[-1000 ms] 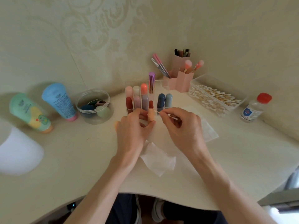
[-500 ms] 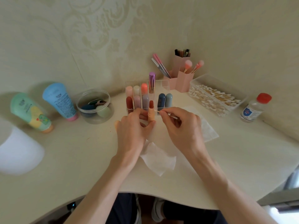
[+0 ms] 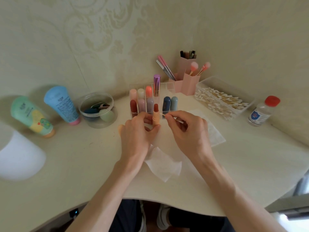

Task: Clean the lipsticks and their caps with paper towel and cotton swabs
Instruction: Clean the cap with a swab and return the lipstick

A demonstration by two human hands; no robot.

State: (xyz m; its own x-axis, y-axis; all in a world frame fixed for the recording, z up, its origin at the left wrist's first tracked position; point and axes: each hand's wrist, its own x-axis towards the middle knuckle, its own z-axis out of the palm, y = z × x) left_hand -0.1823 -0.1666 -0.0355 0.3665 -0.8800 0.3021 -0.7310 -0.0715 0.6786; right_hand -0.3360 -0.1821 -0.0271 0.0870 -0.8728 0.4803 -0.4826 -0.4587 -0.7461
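The left hand (image 3: 137,131) grips one open lipstick (image 3: 156,115) upright at the centre of the frame, its fingers curled round the peach tube. The red stick shows above the tube. The right hand (image 3: 189,131) pinches one cotton swab (image 3: 162,114) between thumb and forefinger. The swab's far end reaches the top of the tube, but I cannot tell if it touches. One peach cap (image 3: 120,128) is just left of the left hand.

Under the hands lie two pieces of paper towel (image 3: 164,166), one below centre and one to the right. Just above the hands stands a clear organiser (image 3: 168,86) with nine closed lipsticks, four in the back row and five in front. On the right are one pink brush holder (image 3: 189,84), one clear box of swabs (image 3: 222,101) and one bottle with a red cap (image 3: 262,111). On the left of the worktop (image 3: 83,164) lie two tubes of cream (image 3: 61,104) and one round tub (image 3: 97,110).

Compared with the frame half a second ago, almost nothing differs. Both hands, the lipstick and the swab keep the same places.
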